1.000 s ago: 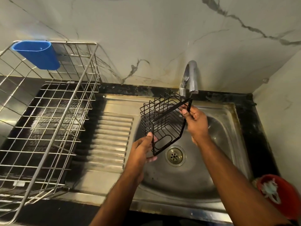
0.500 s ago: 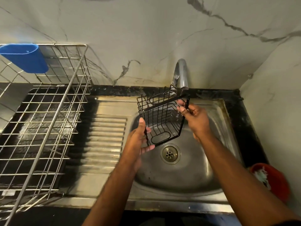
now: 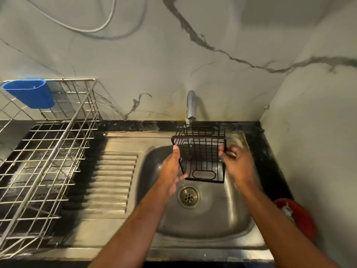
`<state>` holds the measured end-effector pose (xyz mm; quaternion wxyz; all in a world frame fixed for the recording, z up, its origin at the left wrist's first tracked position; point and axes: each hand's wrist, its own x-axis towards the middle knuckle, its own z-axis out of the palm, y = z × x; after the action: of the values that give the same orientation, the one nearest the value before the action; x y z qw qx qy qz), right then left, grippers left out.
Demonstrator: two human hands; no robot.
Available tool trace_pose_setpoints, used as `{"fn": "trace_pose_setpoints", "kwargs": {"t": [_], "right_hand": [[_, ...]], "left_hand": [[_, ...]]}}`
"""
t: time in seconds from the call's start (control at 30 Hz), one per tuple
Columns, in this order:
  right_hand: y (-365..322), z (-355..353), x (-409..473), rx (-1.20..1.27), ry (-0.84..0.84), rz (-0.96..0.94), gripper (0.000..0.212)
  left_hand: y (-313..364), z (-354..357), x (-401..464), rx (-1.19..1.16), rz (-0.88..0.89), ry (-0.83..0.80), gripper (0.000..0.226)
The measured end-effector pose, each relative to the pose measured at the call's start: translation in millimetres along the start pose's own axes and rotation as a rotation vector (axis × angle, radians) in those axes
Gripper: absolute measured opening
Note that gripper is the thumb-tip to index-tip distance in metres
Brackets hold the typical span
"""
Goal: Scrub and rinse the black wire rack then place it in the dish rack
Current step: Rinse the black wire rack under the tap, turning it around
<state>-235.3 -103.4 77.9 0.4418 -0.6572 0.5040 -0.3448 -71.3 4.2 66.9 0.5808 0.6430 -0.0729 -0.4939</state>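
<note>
The counter [image 3: 257,144] is a dark slab along the marbled wall, and it carries a steel sink [image 3: 202,219] with a ribbed draining board on its left. At the counter's left end stands the dish rack [image 3: 58,151], a big silver wire frame with a blue cup [image 3: 31,93] hooked on its back rim. A red tub [image 3: 297,215] sits by the counter's right front corner.

The black wire rack [image 3: 201,155] is held in the air over the sink bowl, directly under the tap [image 3: 191,105], its open top tipped toward the wall; whether water is running cannot be told. The left hand [image 3: 172,171] holds its left side, thumb up along the frame and the fingers [image 3: 180,177] reaching under the bottom corner. The right hand [image 3: 237,163] is curled round the right upright wire in a pinch.

By its look the rack is light and stiff, thin coated wire with wide gaps, so it should not bend or break. Wet or soapy wire would likely be slippery; the thicker frame edges and corners seem the best grips, as now, rather than the thin cross wires.
</note>
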Motion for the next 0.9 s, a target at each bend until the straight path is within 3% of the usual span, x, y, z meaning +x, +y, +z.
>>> {"fn": "trace_pose_setpoints", "kwargs": {"t": [0.33, 0.6, 0.9], "right_hand": [[6, -28, -19, -0.025, -0.148, -0.04, 0.021], [3, -18, -27, -0.002, -0.124, -0.006, 0.019], [10, 2, -18, -0.072, -0.07, -0.009, 0.009]], "left_hand": [[31, 56, 41, 0.076, 0.078, 0.011, 0.026], [58, 58, 59, 0.415, 0.279, 0.049, 0.019], [65, 30, 69, 0.468, 0.37, 0.1, 0.014]]}}
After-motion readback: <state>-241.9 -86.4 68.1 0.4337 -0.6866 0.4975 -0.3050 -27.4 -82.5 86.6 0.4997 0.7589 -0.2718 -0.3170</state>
